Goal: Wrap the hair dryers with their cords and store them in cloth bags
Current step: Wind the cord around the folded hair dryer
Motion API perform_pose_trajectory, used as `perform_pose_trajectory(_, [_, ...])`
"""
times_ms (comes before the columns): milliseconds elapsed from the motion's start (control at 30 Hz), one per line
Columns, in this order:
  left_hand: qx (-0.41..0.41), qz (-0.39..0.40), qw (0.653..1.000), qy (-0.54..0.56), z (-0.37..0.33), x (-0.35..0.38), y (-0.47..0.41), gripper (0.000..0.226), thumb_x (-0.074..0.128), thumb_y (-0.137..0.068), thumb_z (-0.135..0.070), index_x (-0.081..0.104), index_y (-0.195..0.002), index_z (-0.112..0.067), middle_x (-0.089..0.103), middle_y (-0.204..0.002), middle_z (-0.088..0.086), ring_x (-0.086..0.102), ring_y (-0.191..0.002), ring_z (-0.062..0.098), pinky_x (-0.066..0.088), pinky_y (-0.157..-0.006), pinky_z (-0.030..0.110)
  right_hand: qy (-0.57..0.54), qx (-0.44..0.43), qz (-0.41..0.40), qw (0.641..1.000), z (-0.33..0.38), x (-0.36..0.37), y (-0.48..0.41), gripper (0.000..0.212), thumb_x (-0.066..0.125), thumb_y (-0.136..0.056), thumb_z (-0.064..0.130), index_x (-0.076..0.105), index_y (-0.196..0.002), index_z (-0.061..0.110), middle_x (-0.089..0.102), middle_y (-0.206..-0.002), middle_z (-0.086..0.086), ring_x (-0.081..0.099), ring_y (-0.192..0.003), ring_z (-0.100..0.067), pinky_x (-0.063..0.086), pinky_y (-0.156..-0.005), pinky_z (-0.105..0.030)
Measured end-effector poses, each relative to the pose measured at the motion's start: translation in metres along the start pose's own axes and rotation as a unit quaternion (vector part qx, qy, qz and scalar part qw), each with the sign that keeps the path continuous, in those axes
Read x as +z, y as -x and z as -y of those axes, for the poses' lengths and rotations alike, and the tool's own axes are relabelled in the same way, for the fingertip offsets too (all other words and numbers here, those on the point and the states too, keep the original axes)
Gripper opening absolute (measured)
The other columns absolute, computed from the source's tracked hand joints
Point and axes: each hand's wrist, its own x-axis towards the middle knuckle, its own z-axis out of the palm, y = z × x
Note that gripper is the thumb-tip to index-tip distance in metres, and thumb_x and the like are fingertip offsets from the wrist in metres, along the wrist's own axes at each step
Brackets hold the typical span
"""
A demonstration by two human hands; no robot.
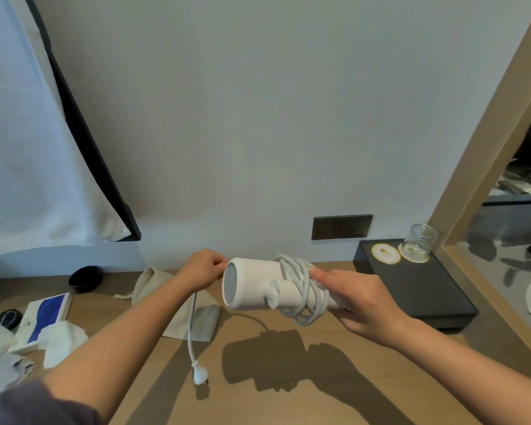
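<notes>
Cord wrap part done, hair dryer held just above the bench.
Right hand grips the folded handle, fingers pinning the coils. Left hand pinches the cord by the barrel mouth, and the tail hangs to the plug on the bench. Looks light, smooth hard plastic, likely slippery. Cord is flexible but probably springy, so hold the handle and keep the coils pinned. 1 cloth bag lies behind.

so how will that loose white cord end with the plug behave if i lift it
Probably floppy: the white power cord droops in a curve from the left hand and loops slackly round the white plastic hair dryer. The white plug weights its low end, so it may well swing. Likely light.
</notes>
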Motion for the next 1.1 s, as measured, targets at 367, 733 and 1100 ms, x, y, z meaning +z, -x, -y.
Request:
perform_pose_trajectory(367, [-0.021, 0.016, 0.992, 0.124, 0.025, -0.01, 0.006, 0.029, 0.056, -0.095, -0.028, 0.062, -0.074, -0.01, 0.056, -0.071, 0.007, 0.052, -0.06, 0.019, 0.051, -0.063, 0.032, 0.056, -0.08, -0.012, 0.995, -0.003, -0.006, 0.002, 0.078, 0.067, -0.08, 0.003, 0.031, -0.145, 0.026, 0.067, -0.083, 0.0, 0.061, -0.068, -0.019, 0.051, -0.054, -0.032])
perform_pose_trajectory(733, [-0.056, -0.054, 0.995, 0.058, 0.064, -0.01, 0.006, 0.04, 0.056, -0.095, -0.037, 0.067, -0.066, -0.012, 0.052, -0.058, 0.003, 0.042, -0.051, 0.016, 0.036, -0.053, 0.026, 0.056, -0.07, -0.032, 0.995, -0.009, 0.001, 0.0, 0.091, 0.073, -0.074, -0.002, 0.03, -0.148, 0.031, 0.066, -0.083, -0.001, 0.062, -0.068, -0.021, 0.051, -0.053, -0.036])
perform_pose_trajectory(1100, [0.032, -0.008, 0.996, -0.08, 0.068, 0.0, 0.019, 0.024, 0.051, -0.098, -0.027, 0.07, -0.085, -0.021, 0.059, -0.068, -0.002, 0.051, -0.061, 0.016, 0.038, -0.058, 0.026, 0.06, 0.208, -0.055, 0.975, -0.015, 0.016, -0.013, 0.111, 0.074, -0.081, 0.014, -0.003, -0.14, 0.066, 0.066, -0.117, 0.001, 0.066, -0.087, -0.025, 0.053, -0.066, -0.037])
